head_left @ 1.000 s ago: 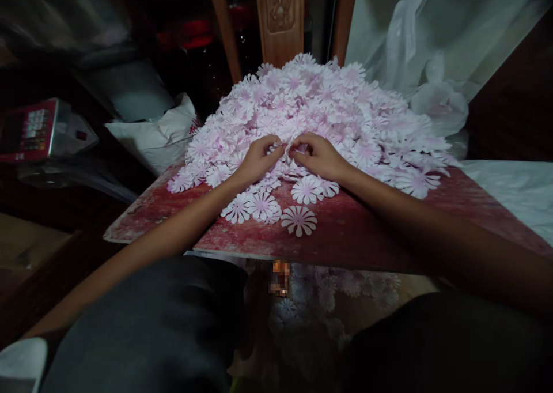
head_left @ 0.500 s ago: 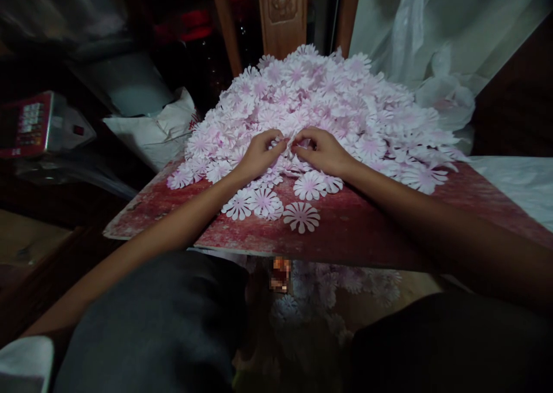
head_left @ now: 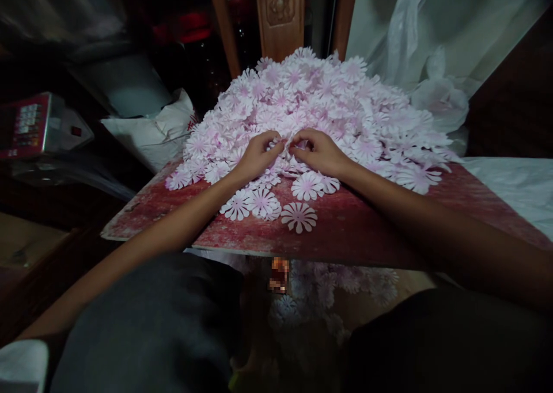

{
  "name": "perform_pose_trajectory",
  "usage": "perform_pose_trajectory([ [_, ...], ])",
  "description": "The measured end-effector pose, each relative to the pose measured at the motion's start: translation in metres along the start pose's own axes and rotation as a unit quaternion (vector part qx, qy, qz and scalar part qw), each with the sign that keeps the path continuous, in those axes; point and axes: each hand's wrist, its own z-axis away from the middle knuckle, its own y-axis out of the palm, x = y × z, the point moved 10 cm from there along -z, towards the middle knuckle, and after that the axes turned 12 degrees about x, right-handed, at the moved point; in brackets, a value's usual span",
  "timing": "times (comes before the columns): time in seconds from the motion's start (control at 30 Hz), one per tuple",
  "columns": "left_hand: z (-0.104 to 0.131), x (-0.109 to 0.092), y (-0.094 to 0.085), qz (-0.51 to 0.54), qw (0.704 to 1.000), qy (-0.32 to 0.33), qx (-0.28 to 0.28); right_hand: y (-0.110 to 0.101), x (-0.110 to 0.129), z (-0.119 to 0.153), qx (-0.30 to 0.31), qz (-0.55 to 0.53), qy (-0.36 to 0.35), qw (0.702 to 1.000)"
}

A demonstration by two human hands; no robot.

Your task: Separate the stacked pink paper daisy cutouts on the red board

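Both hands meet at the front of a large heap of white and pale pink artificial flower petals (head_left: 302,96). My left hand (head_left: 262,152) is closed, thumb and fingers pinched on a petal piece (head_left: 287,146) between the hands. From the other side, my right hand (head_left: 318,151) pinches the same small white piece, fingers curled. The fingertips partly hide its shape. Several loose flower pieces lie flat in front of the hands, among them a single one (head_left: 299,217) nearest the table's front edge.
The heap sits on a worn red board table (head_left: 367,231). More petals (head_left: 332,283) lie below it, by my knees. A white sack (head_left: 151,131) and a boxed device with keys (head_left: 30,125) stand at left. Plastic bags (head_left: 440,96) hang or lie at right, near a carved wooden panel (head_left: 280,15).
The view has shifted very slightly. Both hands stay pinched together at the same spot of the heap, with hardly any finger movement.
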Motion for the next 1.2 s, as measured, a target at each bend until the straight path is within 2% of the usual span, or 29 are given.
perform_pose_trajectory([
  [0.57, -0.0001, -0.004, 0.0012, -0.006, 1.0, 0.013, 0.009, 0.0015, -0.0032, -0.0017, 0.003, -0.014, -0.009, 1.0],
  [1.03, -0.0009, -0.0023, 0.0006, -0.002, 1.0, 0.012, 0.002, 0.0005, -0.002, -0.0004, 0.013, -0.037, 0.018, 0.999],
  [1.2, 0.0018, -0.002, 0.0003, -0.037, 0.999, 0.0, 0.001, 0.0007, -0.0046, 0.0027, 0.017, -0.066, 0.043, 0.997],
])
